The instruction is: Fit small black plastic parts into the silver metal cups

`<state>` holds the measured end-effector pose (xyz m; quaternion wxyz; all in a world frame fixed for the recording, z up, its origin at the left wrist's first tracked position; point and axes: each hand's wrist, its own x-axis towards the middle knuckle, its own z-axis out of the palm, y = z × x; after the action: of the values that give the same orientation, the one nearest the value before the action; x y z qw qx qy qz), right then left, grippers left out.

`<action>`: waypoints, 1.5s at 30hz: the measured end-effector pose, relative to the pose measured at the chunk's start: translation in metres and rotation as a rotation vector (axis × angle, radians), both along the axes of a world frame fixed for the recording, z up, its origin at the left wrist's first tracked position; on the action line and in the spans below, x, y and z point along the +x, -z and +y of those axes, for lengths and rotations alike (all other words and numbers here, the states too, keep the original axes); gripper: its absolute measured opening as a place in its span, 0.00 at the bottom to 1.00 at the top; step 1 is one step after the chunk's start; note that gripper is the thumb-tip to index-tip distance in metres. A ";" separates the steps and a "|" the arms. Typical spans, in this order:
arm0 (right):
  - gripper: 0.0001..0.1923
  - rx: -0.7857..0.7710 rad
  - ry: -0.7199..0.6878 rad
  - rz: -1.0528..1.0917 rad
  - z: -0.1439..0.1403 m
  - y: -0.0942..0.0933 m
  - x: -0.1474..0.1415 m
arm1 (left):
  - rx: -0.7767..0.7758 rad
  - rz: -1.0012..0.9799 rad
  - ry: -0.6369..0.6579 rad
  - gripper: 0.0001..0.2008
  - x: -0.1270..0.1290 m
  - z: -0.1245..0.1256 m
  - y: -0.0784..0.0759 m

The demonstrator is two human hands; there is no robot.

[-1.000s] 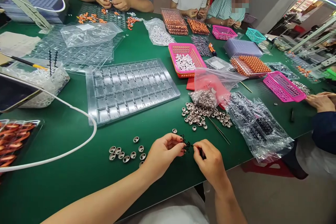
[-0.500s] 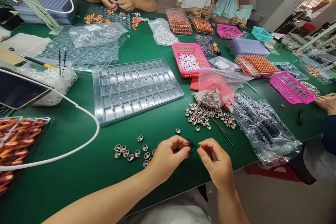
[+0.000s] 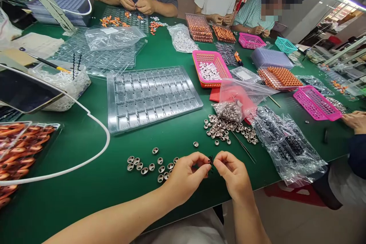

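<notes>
A light pinch near the table's edge

The left hand (image 3: 187, 177) is curled, thumb and fingertips closed on a small black part (image 3: 211, 161) above the green table (image 3: 114, 183); the right hand (image 3: 234, 175) meets it with thumb and forefinger drawn together, though whether they grip it I cannot tell. Mostly hidden, the part looks light, stiff and thin-pronged, so likely easy to snap: best held by fingertips at its thickest stretch. Loose metal cups (image 3: 151, 167) lie beside the left hand

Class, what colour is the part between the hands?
The part is black; the head view shows it.
</notes>
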<state>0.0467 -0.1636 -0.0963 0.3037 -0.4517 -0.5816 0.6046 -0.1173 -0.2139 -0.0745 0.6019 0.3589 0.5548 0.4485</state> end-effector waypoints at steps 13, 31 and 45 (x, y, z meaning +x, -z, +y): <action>0.13 -0.405 -0.069 0.392 0.000 0.001 -0.009 | -0.079 -0.428 -0.001 0.14 0.001 0.002 0.010; 0.07 0.684 -0.204 -0.571 0.007 0.011 0.021 | -0.140 -0.257 -0.124 0.13 -0.003 0.008 0.010; 0.07 0.604 -0.169 -0.552 0.007 0.008 0.021 | -0.123 -0.201 -0.108 0.09 -0.003 0.007 0.010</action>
<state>0.0677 -0.1563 -0.1041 0.2045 -0.4378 -0.8275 0.2858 -0.1206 -0.2073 -0.0847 0.6502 0.2443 0.5367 0.4791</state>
